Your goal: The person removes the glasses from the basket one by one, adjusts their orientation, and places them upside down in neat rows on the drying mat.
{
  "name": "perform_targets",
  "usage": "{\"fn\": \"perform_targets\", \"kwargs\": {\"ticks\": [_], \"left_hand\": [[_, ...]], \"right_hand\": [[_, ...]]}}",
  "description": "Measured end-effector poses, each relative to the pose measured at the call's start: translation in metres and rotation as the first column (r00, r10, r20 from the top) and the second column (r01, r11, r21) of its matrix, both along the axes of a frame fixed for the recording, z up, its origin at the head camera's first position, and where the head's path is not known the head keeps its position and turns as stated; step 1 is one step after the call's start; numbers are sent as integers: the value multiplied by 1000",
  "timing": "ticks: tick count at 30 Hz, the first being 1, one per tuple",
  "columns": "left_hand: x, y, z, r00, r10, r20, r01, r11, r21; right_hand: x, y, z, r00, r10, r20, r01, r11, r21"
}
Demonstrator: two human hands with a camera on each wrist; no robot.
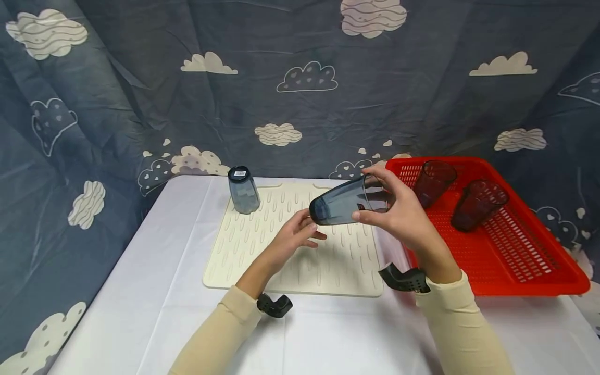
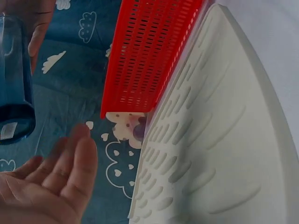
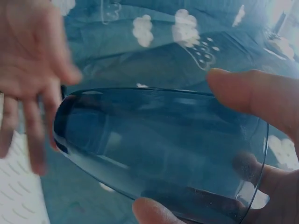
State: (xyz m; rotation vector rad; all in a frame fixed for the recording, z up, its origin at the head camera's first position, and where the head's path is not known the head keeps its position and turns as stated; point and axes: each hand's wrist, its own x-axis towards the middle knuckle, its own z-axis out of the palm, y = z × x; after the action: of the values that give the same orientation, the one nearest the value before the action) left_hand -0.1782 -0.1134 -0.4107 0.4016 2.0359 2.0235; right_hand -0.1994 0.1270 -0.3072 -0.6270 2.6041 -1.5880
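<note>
1. Right hand [image 1: 398, 211]: we are holding a blue-grey tumbler [image 1: 344, 202] on its side in the air, thumb under it and fingers over it near the rim. This grip is closing round the glass, as the right wrist view confirms: thumb tip [image 3: 154, 212] below, fingers [image 3: 254, 95] above.
2. Blue-grey tumbler: it is hovering above the right half of the cream drying mat [image 1: 262, 245], base pointing towards our left hand, mouth towards the red basket. It is touching neither mat nor table.
3. Left hand [image 1: 292, 239]: we are keeping it spread and relaxed just below and beside the tumbler's base. From the head view we cannot tell whether the fingertips are touching the glass; the left wrist view is showing a gap between the palm [image 2: 44, 186] and the tumbler [image 2: 14, 88].
4. Second blue-grey tumbler [image 1: 242, 190]: it is standing upside down on the far left corner of the mat, a label showing on its base.
5. Red basket [image 1: 525, 260]: it is sitting on the table just right of the mat, its edge close against the mat's edge.
6. Two dark red tumblers [image 1: 433, 182] [image 1: 478, 205]: they are leaning inside the basket, near its far end.
7. Table [image 1: 154, 291]: a white cloth is covering it; a blue cloud-patterned curtain [image 1: 300, 78] is hanging behind.
</note>
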Motion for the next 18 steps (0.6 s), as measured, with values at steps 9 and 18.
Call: {"fn": "perform_targets", "kwargs": {"ticks": [9,18], "left_hand": [[2,-8,-3,1000,-16,23,11,981,195],[5,-16,-8,1000,20,22,-24,978,207]], "right_hand": [[-6,-22,-18,994,102,48,-104,994,41],[-5,-27,-29,983,155,101,-157,988,6]]}}
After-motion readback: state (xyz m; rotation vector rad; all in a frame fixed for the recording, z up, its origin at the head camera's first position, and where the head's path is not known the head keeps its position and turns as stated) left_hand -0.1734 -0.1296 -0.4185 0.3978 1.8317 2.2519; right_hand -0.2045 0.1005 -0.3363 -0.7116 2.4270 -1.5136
